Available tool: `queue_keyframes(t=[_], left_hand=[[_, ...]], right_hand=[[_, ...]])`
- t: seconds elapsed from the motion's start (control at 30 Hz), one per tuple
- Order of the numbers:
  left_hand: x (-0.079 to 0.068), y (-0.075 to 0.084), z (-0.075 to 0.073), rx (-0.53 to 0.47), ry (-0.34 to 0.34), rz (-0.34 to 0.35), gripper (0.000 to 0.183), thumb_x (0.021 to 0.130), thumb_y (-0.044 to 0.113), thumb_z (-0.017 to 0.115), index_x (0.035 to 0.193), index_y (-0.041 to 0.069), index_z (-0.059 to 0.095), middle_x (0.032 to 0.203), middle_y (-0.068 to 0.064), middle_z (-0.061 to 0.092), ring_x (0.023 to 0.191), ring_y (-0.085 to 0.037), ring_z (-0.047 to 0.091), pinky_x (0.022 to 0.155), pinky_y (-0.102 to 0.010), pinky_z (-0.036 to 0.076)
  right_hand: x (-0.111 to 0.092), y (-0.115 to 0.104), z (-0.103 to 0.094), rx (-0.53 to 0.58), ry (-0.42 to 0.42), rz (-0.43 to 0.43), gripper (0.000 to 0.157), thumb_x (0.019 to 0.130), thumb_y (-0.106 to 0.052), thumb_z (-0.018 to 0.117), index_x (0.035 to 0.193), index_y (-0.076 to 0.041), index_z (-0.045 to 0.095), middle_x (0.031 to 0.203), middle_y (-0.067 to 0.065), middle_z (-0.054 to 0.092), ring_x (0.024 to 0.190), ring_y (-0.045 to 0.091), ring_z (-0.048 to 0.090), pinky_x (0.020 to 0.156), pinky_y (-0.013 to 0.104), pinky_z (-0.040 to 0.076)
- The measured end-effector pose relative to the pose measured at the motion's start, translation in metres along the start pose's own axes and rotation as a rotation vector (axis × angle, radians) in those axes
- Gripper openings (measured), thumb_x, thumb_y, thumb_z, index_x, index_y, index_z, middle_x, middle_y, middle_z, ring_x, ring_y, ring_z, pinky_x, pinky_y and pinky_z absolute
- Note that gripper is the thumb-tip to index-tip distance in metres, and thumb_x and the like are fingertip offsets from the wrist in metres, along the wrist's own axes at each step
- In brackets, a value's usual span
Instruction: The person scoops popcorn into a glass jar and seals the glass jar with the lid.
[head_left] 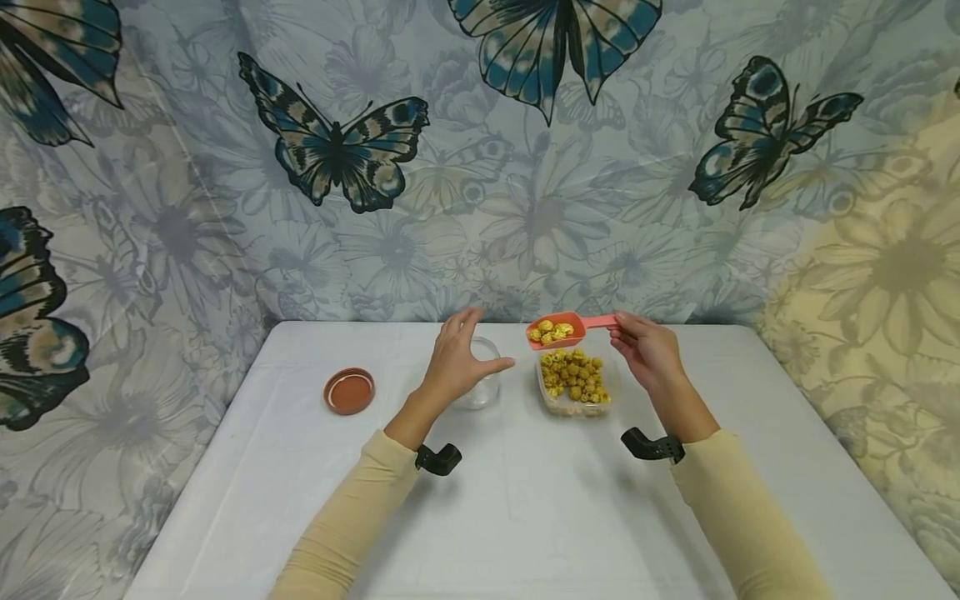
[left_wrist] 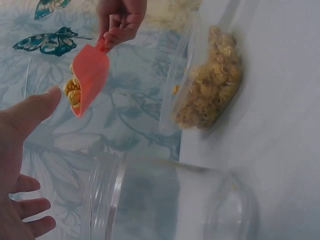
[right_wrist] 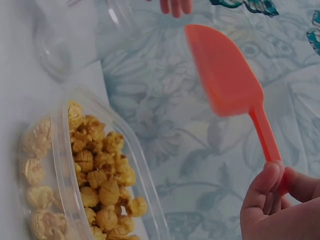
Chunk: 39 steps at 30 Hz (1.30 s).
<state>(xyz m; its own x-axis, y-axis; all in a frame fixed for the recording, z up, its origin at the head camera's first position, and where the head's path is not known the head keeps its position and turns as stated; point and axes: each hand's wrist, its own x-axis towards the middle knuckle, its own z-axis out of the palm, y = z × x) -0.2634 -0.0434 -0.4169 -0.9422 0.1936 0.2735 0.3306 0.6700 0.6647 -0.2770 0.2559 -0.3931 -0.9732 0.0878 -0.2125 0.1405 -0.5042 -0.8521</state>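
My right hand (head_left: 647, 350) pinches the handle of a coral-red scoop (head_left: 576, 320), held above a clear plastic container (head_left: 573, 409). Several pieces of caramel popcorn (head_left: 552, 332) lie in the scoop's bowl. More popcorn (left_wrist: 212, 85) fills the container. To the left stands a clear jar (left_wrist: 150, 200) with its mouth uncovered. My left hand (head_left: 453, 358) is beside the jar, fingers and thumb spread apart, holding nothing; in the head view it hides part of the jar. In the right wrist view the scoop (right_wrist: 227, 75) shows its underside.
A round brown lid (head_left: 349, 391) lies on the white-covered table (head_left: 517, 517), left of the jar. Behind the table hangs a cloth (head_left: 525, 208) printed with butterflies and flowers. Each wrist wears a black camera band (head_left: 652, 446).
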Motion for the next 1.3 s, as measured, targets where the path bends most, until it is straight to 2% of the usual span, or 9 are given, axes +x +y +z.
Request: queue_keyframes(t=[0.4, 0.63, 0.93, 1.1, 1.3], left_hand=[[-0.001, -0.017, -0.003, -0.058, 0.007, -0.055, 0.097, 0.073, 0.048, 0.082, 0.152, 0.018, 0.034, 0.157, -0.009, 0.031, 0.145, -0.033, 0.029, 0.114, -0.06, 0.03], [-0.005, -0.026, -0.003, -0.07, -0.018, -0.089, 0.105, 0.072, 0.052, 0.081, 0.154, 0.014, 0.028, 0.158, -0.009, 0.028, 0.146, -0.033, 0.027, 0.115, -0.059, 0.03], [-0.011, -0.035, -0.001, -0.112, -0.058, -0.151, 0.11, 0.069, 0.055, 0.082, 0.155, 0.017, 0.025, 0.159, -0.011, 0.026, 0.147, -0.033, 0.026, 0.115, -0.059, 0.031], [-0.014, -0.041, 0.004, -0.16, -0.06, -0.167, 0.109, 0.069, 0.049, 0.085, 0.154, 0.014, 0.027, 0.158, -0.013, 0.028, 0.146, -0.033, 0.029, 0.114, -0.058, 0.032], [-0.015, -0.05, 0.01, -0.167, -0.055, -0.181, 0.11, 0.067, 0.05, 0.085, 0.154, 0.013, 0.027, 0.157, -0.015, 0.028, 0.146, -0.034, 0.029, 0.115, -0.057, 0.032]], right_hand=[[0.002, 0.004, 0.013, -0.042, -0.046, -0.025, 0.011, 0.095, -0.011, 0.061, 0.091, -0.011, 0.071, 0.075, 0.0, 0.07, 0.067, 0.009, 0.066, 0.065, 0.018, 0.056], [0.003, 0.009, 0.019, -0.076, -0.04, -0.015, 0.011, 0.096, -0.013, 0.059, 0.093, -0.012, 0.07, 0.074, 0.0, 0.07, 0.065, 0.008, 0.065, 0.063, 0.017, 0.056], [0.005, 0.015, 0.025, -0.094, -0.063, -0.023, 0.01, 0.097, -0.012, 0.058, 0.095, -0.011, 0.069, 0.073, 0.001, 0.071, 0.065, 0.008, 0.066, 0.063, 0.017, 0.057], [0.006, 0.019, 0.03, -0.1, -0.058, -0.006, 0.012, 0.097, -0.01, 0.058, 0.092, -0.011, 0.069, 0.072, 0.001, 0.071, 0.064, 0.009, 0.066, 0.062, 0.018, 0.056], [0.007, 0.023, 0.034, -0.113, -0.055, 0.001, 0.012, 0.097, -0.01, 0.058, 0.09, -0.011, 0.068, 0.07, 0.0, 0.069, 0.062, 0.008, 0.065, 0.061, 0.017, 0.056]])
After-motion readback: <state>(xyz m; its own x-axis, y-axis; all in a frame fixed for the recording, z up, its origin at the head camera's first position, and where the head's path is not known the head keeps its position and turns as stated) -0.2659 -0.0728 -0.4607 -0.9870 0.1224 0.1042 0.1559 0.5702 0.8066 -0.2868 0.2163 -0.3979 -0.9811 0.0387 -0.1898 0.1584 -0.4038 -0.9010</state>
